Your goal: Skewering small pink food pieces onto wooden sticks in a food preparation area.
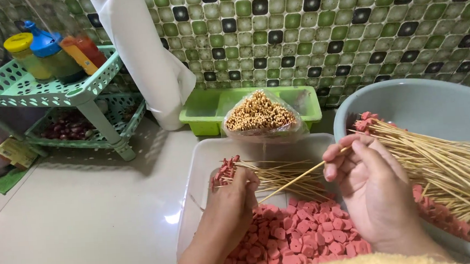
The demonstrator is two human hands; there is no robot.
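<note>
My right hand [374,191] pinches a thin bamboo skewer [298,180] that slants down-left toward my left hand [231,205]. My left hand's fingers are closed at the skewer's tip, over a clear plastic tub [204,161] holding several pink sausage pieces [301,234]; what they pinch is hidden. Finished skewers with pink pieces [265,173] lie across the tub's far side. A bundle of bare skewers [258,111] stands in a clear bag behind the tub.
A grey basin [434,103] at right holds many loaded skewers [444,168]. A green tray [206,109] sits against the tiled wall. A white paper roll [143,56] and a mint plastic rack [53,94] with bottles stand at left on the pale counter [87,211].
</note>
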